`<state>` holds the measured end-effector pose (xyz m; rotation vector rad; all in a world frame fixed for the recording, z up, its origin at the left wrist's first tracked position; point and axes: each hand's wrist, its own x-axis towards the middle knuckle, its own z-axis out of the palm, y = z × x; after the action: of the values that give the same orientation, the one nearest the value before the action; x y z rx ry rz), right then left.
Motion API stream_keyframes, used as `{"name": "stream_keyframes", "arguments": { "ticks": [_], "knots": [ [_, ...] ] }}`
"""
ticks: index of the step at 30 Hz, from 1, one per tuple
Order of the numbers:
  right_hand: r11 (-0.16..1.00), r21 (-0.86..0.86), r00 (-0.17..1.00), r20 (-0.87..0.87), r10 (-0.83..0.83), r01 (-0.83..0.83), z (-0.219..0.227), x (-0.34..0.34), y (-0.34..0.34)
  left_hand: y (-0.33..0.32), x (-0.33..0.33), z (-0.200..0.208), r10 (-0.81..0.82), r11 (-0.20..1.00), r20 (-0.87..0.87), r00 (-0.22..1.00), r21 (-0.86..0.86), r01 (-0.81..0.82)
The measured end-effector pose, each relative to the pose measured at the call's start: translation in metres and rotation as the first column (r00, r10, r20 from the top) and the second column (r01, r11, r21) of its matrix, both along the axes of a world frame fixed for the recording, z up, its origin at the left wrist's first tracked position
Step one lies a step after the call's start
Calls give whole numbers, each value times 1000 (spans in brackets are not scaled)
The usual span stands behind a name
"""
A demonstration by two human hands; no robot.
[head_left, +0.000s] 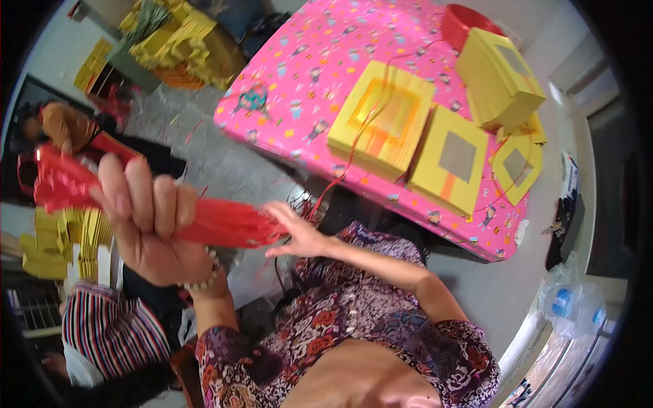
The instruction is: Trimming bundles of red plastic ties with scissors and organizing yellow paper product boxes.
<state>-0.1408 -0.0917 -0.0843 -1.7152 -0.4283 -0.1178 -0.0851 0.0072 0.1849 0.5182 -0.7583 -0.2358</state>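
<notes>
My left hand (151,221) is raised on the left with its fingers wrapped round a bundle of red strands (228,223). Shiny red film-like material (62,180) flares out past the thumb side of that fist. The strands run rightward in a slightly blurred tuft. At their loose end is my right hand (299,231), its fingers apart and stretched along the tips; whether they touch cannot be made out exactly. A thin red cord (345,170) trails from near my right hand up across a stack of yellow card sheets (381,112) on the table.
The table has a pink patterned cover (306,41). On it are a second yellow stack (452,160), a tall yellow stack (500,78), a red basin (457,22) and teal-handled scissors (253,100). People sit at left, one in a striped top (112,326). A plastic bottle (571,304) lies at right.
</notes>
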Motion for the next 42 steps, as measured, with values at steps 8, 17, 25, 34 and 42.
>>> {"name": "stream_keyframes", "arguments": {
  "ticks": [8,17,25,34,42],
  "knots": [
    [996,84,997,-67,26,-20,-48,23,-4,-1,27,37,-219,975,69,973,48,216],
    [999,-49,998,62,-1,4,-1,26,-50,25,43,56,-45,999,171,984,-3,46],
    [837,523,969,246,31,-160,129,36,-21,-30,39,7,-161,966,106,981,219,134],
    [982,-187,992,-117,-51,28,-63,39,-68,71,72,75,35,998,180,983,38,-42],
    [832,-528,955,-124,-270,167,-77,24,-96,123,131,-73,172,6,860,480,486,-874]
  ]
}}
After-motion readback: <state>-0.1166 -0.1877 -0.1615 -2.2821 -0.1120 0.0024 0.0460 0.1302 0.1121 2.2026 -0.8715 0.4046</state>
